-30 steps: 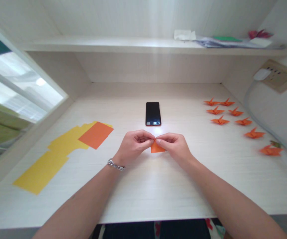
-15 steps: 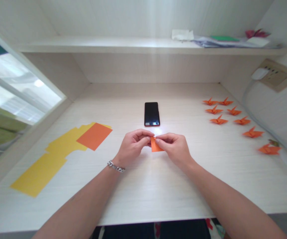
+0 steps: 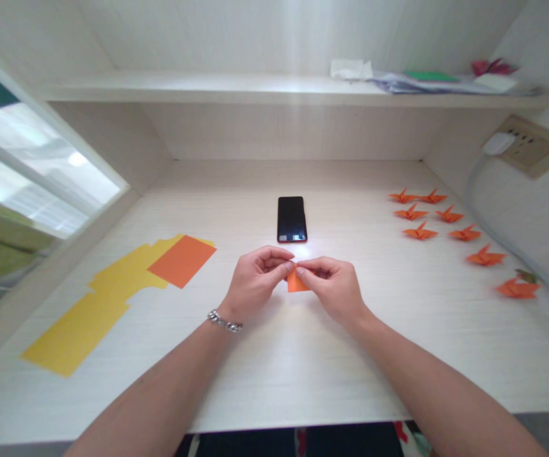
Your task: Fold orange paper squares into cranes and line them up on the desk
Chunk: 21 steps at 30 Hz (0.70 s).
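Between my two hands is a small folded piece of orange paper (image 3: 297,283), held a little above the desk. My left hand (image 3: 259,277) pinches its upper left edge between thumb and fingers, and a silver chain bracelet (image 3: 225,321) circles that wrist. On the other side, my right hand (image 3: 332,282) grips the paper with the thumb on its face; the fingers behind are partly hidden. A black phone (image 3: 292,219) lies flat just beyond my hands.
Several folded orange paper cranes (image 3: 419,231) stand at the right. Yellow sheets (image 3: 77,333) lie spread at the left, with an orange sheet (image 3: 182,261) on top. A shelf (image 3: 198,89) with papers spans the back; a plugged-in cable (image 3: 471,184) runs along the right wall.
My left thumb has shifted slightly toward the right, over the top of the orange paper. Both hands keep their hold, and the view has moved a little.
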Available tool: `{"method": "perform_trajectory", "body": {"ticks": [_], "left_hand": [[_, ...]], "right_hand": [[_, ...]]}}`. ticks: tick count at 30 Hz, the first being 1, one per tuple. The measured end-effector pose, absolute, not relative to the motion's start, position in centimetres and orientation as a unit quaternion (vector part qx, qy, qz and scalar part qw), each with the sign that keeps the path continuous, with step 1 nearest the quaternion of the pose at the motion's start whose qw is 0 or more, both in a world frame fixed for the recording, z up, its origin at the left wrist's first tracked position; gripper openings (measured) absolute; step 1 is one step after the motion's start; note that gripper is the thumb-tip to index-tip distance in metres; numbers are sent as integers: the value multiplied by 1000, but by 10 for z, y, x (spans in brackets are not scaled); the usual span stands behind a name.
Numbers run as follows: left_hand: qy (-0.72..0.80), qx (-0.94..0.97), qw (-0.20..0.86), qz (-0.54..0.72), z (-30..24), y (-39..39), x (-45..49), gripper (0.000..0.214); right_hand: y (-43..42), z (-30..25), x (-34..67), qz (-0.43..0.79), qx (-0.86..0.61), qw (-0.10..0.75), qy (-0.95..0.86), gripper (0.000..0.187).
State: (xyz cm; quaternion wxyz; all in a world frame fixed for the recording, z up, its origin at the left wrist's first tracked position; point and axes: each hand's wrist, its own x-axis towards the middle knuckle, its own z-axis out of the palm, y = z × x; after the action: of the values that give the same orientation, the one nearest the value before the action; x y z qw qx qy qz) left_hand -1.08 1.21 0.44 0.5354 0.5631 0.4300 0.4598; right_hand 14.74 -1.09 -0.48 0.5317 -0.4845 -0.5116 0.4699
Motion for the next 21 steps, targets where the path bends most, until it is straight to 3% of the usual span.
{"method": "perform_trajectory", "body": {"ticks": [7, 16, 21], "left_hand": [[444, 565, 514, 468, 7, 14, -14, 24], [445, 564, 527, 453, 4, 15, -14, 30], [451, 570, 529, 439, 3, 16, -14, 30]], "right_hand": [[-3, -6, 151, 609, -476, 508, -381, 23], [-3, -12, 153, 567, -479, 505, -440, 21], [-4, -7, 152, 644, -448, 493, -378, 21]]}}
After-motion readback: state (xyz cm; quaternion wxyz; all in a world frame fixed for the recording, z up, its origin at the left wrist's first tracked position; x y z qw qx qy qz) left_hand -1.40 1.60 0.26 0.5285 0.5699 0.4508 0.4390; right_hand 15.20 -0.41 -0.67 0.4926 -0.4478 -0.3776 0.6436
